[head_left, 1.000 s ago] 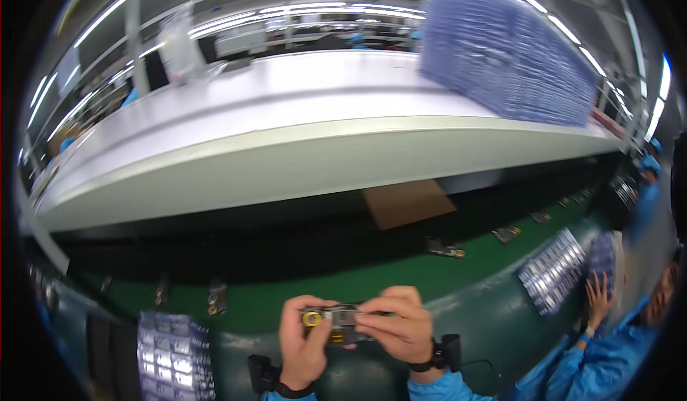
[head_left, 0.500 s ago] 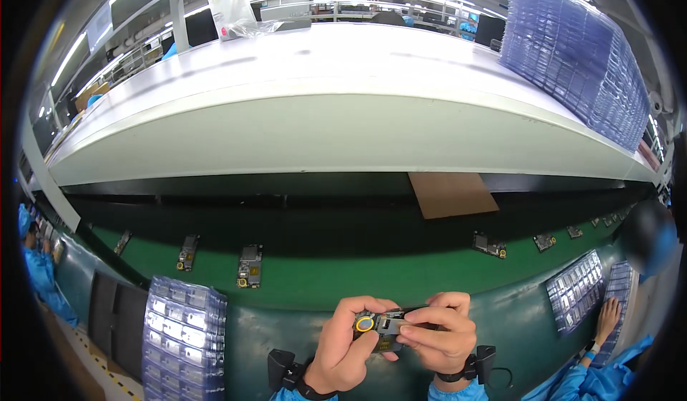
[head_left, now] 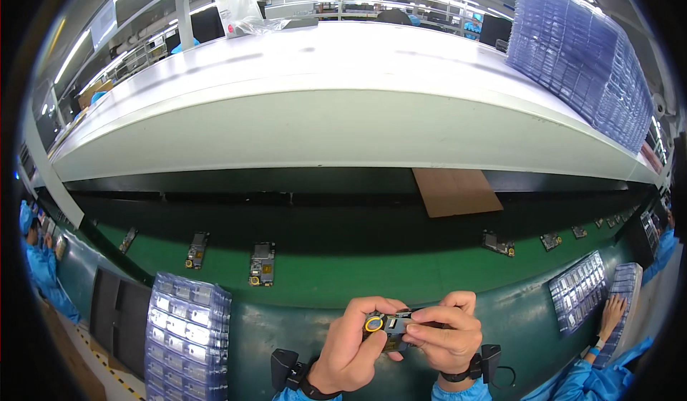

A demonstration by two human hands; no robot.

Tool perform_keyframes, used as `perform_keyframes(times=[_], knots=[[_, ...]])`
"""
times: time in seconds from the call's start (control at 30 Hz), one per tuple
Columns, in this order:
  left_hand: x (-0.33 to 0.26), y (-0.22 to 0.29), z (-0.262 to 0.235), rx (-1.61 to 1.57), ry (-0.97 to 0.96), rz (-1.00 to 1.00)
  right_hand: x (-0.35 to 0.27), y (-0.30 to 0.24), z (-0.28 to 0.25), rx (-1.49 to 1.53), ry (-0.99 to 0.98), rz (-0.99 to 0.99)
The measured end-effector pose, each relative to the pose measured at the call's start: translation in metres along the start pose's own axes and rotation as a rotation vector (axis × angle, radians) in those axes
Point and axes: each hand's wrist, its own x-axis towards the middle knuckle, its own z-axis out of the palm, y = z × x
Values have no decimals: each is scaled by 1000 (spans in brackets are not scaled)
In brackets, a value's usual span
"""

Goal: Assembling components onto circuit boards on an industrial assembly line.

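Observation:
In front of me, above the green bench edge, I hold a small dark circuit board (head_left: 393, 324) with a yellow ring at its left end. My left hand (head_left: 351, 347) grips that end, thumb by the ring and fingers behind. The fingers of my right hand (head_left: 451, 333) are closed in a pinch at the board's other end; whether a small part is also between them is hidden. Both wrists wear black bands with a box on them. Beyond my hands a similar circuit board (head_left: 262, 263) lies on the green belt (head_left: 372, 276), with another circuit board (head_left: 498, 243) further right.
Stacked clear plastic trays (head_left: 187, 336) stand at my left, beside a black tray (head_left: 118, 315). More clear trays (head_left: 578, 290) lie at the right, near a co-worker's hand (head_left: 613, 311). A white shelf (head_left: 343, 129) spans above the belt, with brown cardboard (head_left: 458, 192) under it.
The boards on the belt have shifted slightly to the right. My hands keep their hold on the board and have moved a little right in view. A blurred dark shape at the far right is gone.

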Motion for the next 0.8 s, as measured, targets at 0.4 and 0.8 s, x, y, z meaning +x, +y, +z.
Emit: perform_keyframes(times=[0.4, 0.8], knots=[[1, -3, 7, 73, 77, 45, 2, -7, -4, -80, 1, -36], [2, -3, 10, 192, 123, 92, 3, -7, -4, -82, 25, -25]])
